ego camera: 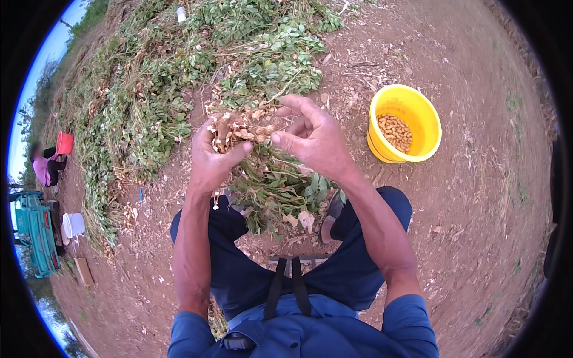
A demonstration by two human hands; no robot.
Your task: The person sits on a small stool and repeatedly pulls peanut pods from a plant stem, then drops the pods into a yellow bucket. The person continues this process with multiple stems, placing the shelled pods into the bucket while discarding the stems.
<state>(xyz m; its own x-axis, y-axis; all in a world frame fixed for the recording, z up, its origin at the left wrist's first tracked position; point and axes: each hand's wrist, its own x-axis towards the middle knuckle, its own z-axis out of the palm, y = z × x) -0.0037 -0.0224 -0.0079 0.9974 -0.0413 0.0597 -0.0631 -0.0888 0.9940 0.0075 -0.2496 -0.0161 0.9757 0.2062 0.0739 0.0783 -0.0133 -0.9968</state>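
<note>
My left hand (pixel 212 163) grips an uprooted bunch of peanut plants by the root end, where a cluster of pale peanut pods (pixel 244 132) shows. The leafy stems (pixel 277 190) of the bunch hang down between my knees. Close by on the right is my right hand (pixel 320 141), its thumb beside the outermost pods and its fingers spread apart. I see nothing held between that thumb and the fingers. To the right of it, a yellow plastic bucket (pixel 425 127) stands on the soil, with picked peanuts (pixel 395 132) covering its bottom.
Heaped peanut plants (pixel 152 98) stretch across the ground ahead and left, with a white container (pixel 181 14) among them. Far left, a person (pixel 42 170) sits by a red bucket (pixel 65 143). Near a green vehicle (pixel 38 232) are a white bucket (pixel 73 224) and a brown board (pixel 83 271).
</note>
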